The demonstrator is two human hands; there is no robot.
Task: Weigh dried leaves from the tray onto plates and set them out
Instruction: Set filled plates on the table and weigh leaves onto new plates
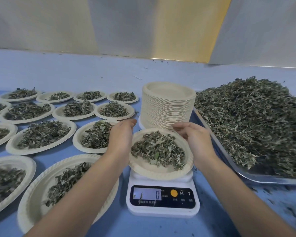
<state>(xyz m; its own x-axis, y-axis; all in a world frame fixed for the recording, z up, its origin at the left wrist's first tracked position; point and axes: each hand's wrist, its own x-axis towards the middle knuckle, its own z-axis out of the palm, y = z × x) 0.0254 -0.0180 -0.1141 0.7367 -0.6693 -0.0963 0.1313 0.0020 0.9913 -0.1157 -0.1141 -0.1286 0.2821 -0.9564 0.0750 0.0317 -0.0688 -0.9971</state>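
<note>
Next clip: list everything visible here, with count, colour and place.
loaded plate: 1, cream, dried green leaves on it, over the scale
scale: 1, white, display reads 0, near centre
empty plates: 1 stack, cream, behind the scale
filled plates: 13 in view, cream, spread left on the table
tray: 1, silver, right
leaf heap: 1, grey-green, on the tray
table: 1, blue
left hand: at the loaded plate's left rim, grip hidden
right hand: fingers curled on its far right rim
</note>
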